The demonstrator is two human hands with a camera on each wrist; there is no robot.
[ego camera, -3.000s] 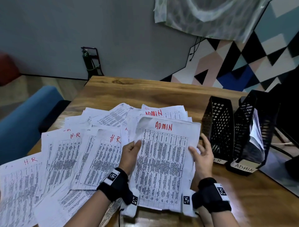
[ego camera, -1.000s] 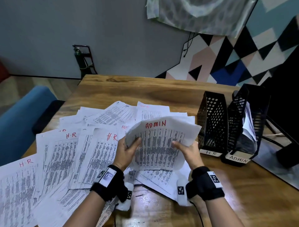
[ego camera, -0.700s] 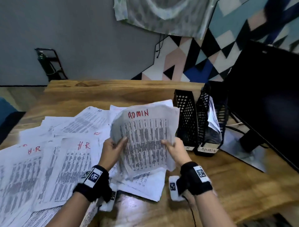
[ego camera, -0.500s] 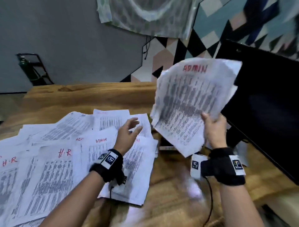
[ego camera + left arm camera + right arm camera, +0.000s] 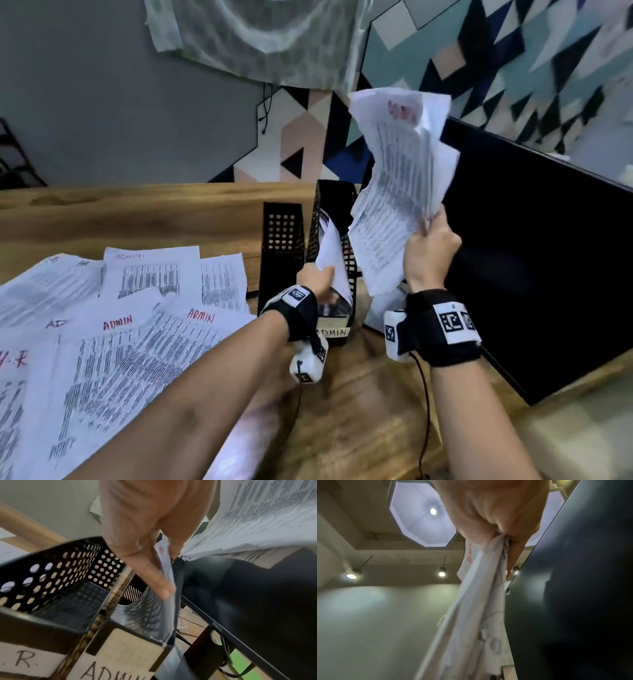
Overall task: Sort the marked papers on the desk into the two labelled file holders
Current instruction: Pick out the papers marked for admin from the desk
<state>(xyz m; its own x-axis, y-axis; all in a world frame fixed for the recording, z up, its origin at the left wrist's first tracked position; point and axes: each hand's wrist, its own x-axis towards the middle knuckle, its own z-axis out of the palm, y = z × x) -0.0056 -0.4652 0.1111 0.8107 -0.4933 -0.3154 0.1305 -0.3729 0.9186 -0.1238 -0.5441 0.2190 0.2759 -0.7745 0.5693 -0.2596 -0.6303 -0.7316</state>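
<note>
- Two hands are working at once: my right hand [image 5: 432, 250] is gripping a bundle of ADMIN sheets [image 5: 400, 205] by its lower right edge, fingers and thumb clenched on the paper.
- I am holding the bundle upright, long axis near vertical, with its lower end hanging just above and slightly right of the ADMIN holder [image 5: 337, 260].
- My left hand [image 5: 315, 277] is reaching into that holder, thumb and fingers pinching the filed papers [image 5: 167, 582] already standing inside and keeping them against the right wall.
- I am judging that the coming move turns on this gap: the bundle must descend along its long axis into the space left of the filed papers.
- The right hand is the nearer one to the bundle; the left is the nearer one to the holder mouth.
- The HR holder [image 5: 282, 246] is standing just left of the ADMIN holder, touching or nearly so.
- Loose sheets [image 5: 120, 325] marked ADMIN and HR are lying spread over the wooden surface [image 5: 137, 212] to my left.
- A dark monitor [image 5: 534, 246] is standing just right of the holders; a grey wall and a geometric patterned wall are rising behind.
</note>
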